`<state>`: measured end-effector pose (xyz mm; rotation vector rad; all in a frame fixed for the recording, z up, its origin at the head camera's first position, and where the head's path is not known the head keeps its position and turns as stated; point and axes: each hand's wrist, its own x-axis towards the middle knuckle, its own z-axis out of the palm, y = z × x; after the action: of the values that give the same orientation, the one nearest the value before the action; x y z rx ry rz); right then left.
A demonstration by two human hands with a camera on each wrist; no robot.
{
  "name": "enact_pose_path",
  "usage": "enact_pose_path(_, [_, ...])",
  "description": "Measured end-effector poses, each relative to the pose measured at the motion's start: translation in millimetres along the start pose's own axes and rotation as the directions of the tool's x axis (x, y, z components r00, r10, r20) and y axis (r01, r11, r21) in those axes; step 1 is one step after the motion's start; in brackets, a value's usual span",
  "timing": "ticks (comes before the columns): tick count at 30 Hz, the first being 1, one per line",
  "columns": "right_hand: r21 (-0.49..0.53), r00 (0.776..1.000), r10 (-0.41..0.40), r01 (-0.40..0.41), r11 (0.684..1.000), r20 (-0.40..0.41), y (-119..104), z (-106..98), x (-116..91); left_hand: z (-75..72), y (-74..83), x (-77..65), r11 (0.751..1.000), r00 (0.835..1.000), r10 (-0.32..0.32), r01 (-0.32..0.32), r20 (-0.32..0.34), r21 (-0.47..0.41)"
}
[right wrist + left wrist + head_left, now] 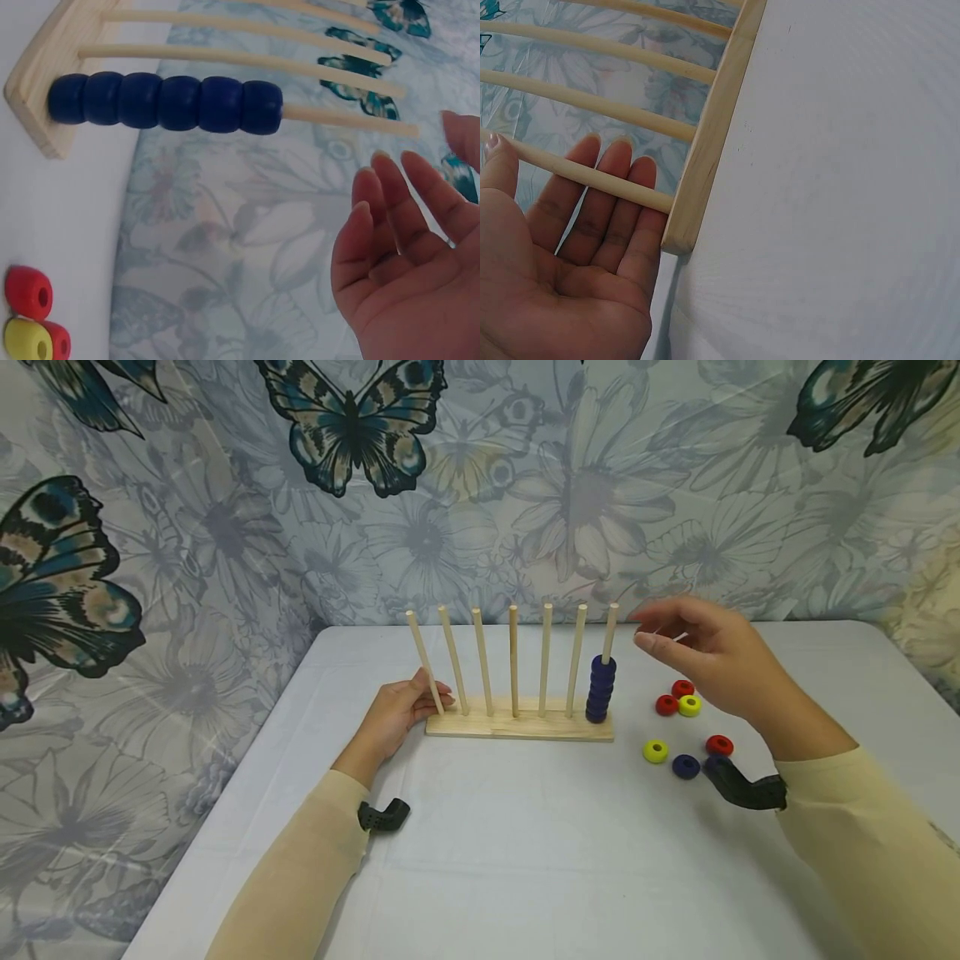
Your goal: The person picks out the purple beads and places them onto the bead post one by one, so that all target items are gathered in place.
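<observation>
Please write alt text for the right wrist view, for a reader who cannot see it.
An empty right hand is near the tip of a wooden peg that carries six rounded dark blue beads. This end peg belongs to a pale wooden rack whose other visible pegs are bare. Two round red beads and one round yellow bead lie on the white tabletop.

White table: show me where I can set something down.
The widest free patch on the white table lies in front of the wooden rack, between the two sleeves. Another is the far right corner, right of the right hand. It is crowded right of the rack, where loose beads lie, and at its left end, by the left hand.
</observation>
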<state>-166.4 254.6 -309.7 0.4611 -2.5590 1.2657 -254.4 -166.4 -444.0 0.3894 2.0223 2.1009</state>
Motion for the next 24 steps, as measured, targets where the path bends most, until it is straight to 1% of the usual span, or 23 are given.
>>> enact_pose_path(3, [0.045,1.0,-0.028,0.028,0.999,0.005,7,-1,-3,0.3,0.2,-0.1,1.0,1.0,-0.005,0.005,-0.006,0.0])
enact_pose_path(7, [0.143,0.994,-0.11,0.107,0.984,0.014,19,-4,-7,1.0,0.3,0.0,1.0,1.0,-0.011,0.011,-0.012,0.0])
enact_pose_path(9, [0.183,0.991,-0.134,0.127,0.975,0.026,23,-6,-9,1.3,0.5,-0.2,1.0,1.0,-0.011,0.011,-0.009,0.003])
enact_pose_path(11, [0.196,0.989,-0.143,0.132,0.972,0.042,25,-9,-12,1.4,1.1,-0.7,1.0,1.0,-0.01,0.01,-0.006,0.008])
enact_pose_path(14, [0.198,0.99,-0.124,0.108,0.974,0.071,27,-13,-16,1.5,1.3,-1.1,1.0,1.0,-0.009,0.009,-0.005,0.009])
enact_pose_path(20, [0.188,0.994,-0.045,0.026,0.982,0.096,36,-17,-26,1.8,2.0,-0.9,1.0,1.0,-0.009,0.009,-0.009,0.007])
enact_pose_path(24, [0.181,0.994,-0.034,0.015,0.983,0.106,45,-20,-32,1.9,2.7,-1.6,1.0,1.0,-0.007,0.007,-0.009,0.009])
